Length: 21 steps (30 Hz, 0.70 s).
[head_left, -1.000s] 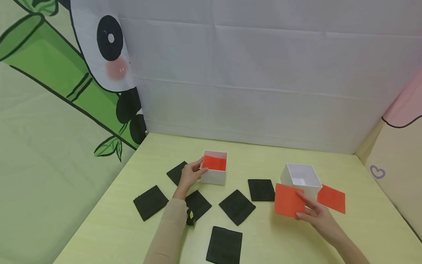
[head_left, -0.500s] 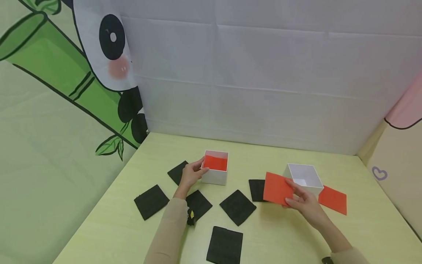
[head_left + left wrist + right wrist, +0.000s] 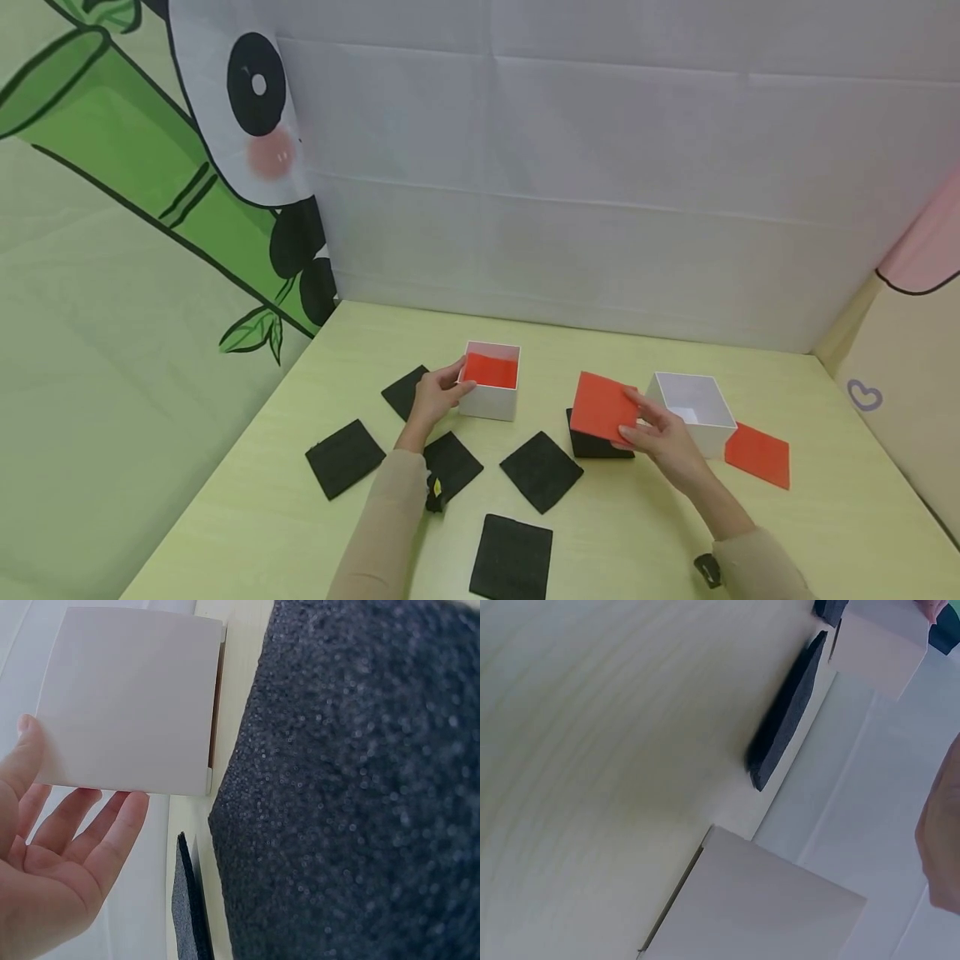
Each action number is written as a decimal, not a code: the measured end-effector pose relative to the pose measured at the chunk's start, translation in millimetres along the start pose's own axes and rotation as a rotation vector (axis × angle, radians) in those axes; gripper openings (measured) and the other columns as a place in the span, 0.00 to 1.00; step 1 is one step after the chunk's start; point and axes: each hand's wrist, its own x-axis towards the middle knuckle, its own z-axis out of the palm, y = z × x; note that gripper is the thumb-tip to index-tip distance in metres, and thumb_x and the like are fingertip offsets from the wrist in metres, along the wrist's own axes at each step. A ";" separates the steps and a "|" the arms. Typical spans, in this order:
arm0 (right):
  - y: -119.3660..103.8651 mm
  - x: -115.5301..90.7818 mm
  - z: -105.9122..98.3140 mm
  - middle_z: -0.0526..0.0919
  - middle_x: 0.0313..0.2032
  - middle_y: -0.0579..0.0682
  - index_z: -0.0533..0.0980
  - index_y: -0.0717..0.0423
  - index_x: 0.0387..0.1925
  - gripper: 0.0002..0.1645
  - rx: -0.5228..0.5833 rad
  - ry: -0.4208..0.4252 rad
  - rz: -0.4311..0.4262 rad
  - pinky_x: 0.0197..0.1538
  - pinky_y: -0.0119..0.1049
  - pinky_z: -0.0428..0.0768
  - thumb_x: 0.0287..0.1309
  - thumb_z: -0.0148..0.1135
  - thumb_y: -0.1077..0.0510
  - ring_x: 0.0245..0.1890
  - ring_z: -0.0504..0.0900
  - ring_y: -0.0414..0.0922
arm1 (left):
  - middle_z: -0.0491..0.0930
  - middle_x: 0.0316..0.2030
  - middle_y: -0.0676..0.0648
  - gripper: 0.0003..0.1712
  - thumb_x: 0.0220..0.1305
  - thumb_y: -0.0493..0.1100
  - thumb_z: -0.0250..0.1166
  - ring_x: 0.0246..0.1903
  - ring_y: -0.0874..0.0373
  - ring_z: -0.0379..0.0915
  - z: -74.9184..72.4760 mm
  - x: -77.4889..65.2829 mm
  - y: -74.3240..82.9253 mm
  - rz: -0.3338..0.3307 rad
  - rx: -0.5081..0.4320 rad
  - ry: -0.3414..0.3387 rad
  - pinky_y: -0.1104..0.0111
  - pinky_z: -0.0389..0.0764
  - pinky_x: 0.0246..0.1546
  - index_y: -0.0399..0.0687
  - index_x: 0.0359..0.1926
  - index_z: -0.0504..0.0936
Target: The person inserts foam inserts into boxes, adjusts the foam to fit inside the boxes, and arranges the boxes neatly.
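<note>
My left hand [image 3: 437, 393] grips the left side of a small white box [image 3: 487, 403], thumb by the front rim and fingers along the side. A red-orange square sheet [image 3: 491, 370] is inside that box. The left wrist view shows the fingers [image 3: 120, 825] against the box's side wall. My right hand [image 3: 663, 435] pinches another red-orange square sheet [image 3: 603, 406] by its right edge, above a black square [image 3: 600, 446] that it partly covers. In the right wrist view only part of the right hand [image 3: 941, 832] shows, and the sheet is out of view.
A second white box [image 3: 693, 408] stands on the right; no sheet shows in it. Beside it lies a red-orange square [image 3: 757, 455]. Several black squares are spread over the pale yellow table, including one at the front [image 3: 512, 557] and one at the left [image 3: 345, 459].
My right hand has carried the red-orange sheet leftward and slightly up, from in front of the right box to above the black square. The left hand stays at its box.
</note>
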 end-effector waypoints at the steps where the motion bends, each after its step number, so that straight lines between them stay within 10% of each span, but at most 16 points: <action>1: -0.5 3.0 2.1 0.55 0.57 0.67 0.48 0.65 0.66 0.40 -0.002 0.000 -0.001 0.41 0.39 0.76 0.55 0.55 0.70 0.35 0.80 0.42 | 0.71 0.54 0.46 0.29 0.54 0.43 0.65 0.48 0.52 0.72 0.1 0.1 0.2 -0.001 -0.001 0.000 0.64 0.77 0.36 0.55 0.59 0.70; 21: -5.0 56.0 42.8 0.73 0.41 0.55 0.53 0.70 0.63 0.35 0.040 0.026 -0.054 0.35 0.30 0.77 0.54 0.54 0.74 0.34 0.78 0.37 | 0.72 0.54 0.46 0.29 0.54 0.43 0.66 0.48 0.52 0.72 1.1 1.0 -1.2 0.000 -0.013 -0.003 0.64 0.77 0.36 0.55 0.59 0.71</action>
